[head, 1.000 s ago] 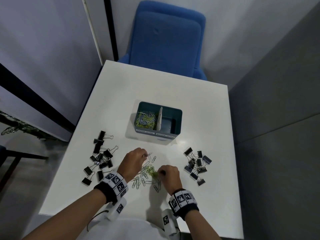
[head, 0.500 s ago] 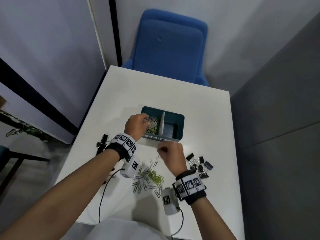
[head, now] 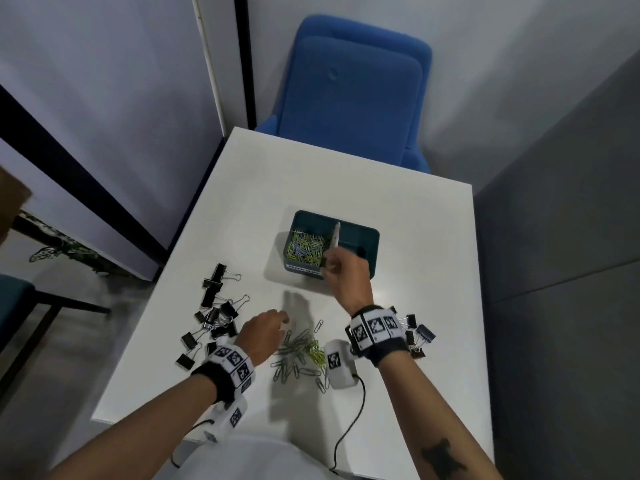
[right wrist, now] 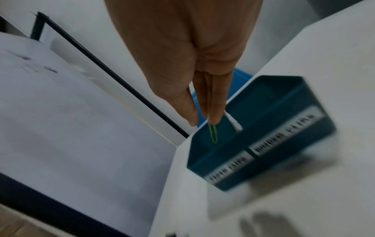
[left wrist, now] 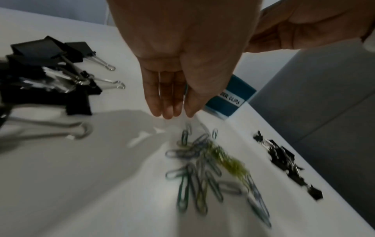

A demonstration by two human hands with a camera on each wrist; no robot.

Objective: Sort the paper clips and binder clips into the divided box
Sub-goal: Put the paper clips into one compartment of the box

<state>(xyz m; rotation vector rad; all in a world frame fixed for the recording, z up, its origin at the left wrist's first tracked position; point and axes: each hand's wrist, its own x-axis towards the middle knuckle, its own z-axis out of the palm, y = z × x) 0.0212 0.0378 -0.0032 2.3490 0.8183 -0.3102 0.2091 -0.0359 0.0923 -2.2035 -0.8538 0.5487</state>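
The teal divided box [head: 367, 233] stands mid-table; its left compartment holds several green and silver paper clips [head: 306, 245]. My right hand [head: 327, 268] hovers at the box's front rim near the white divider [head: 335, 233]. In the right wrist view this hand [right wrist: 205, 121] pinches one green paper clip [right wrist: 213, 134] that hangs over the box [right wrist: 270, 128]. My left hand [head: 282, 320] is low over the loose paper clip pile [head: 301, 355]. Its fingers [left wrist: 172, 114] are straight and empty just above the pile [left wrist: 205, 168].
Black binder clips lie in two heaps, one to the left [head: 216, 313] and one to the right [head: 417, 336], partly behind my right wrist. A blue chair [head: 349, 91] stands beyond the table's far edge. A black cable [head: 346, 431] trails off the near edge.
My left hand has come back from the box to the paper clip pile. My right hand has lifted a green clip from the pile and carried it to the box.
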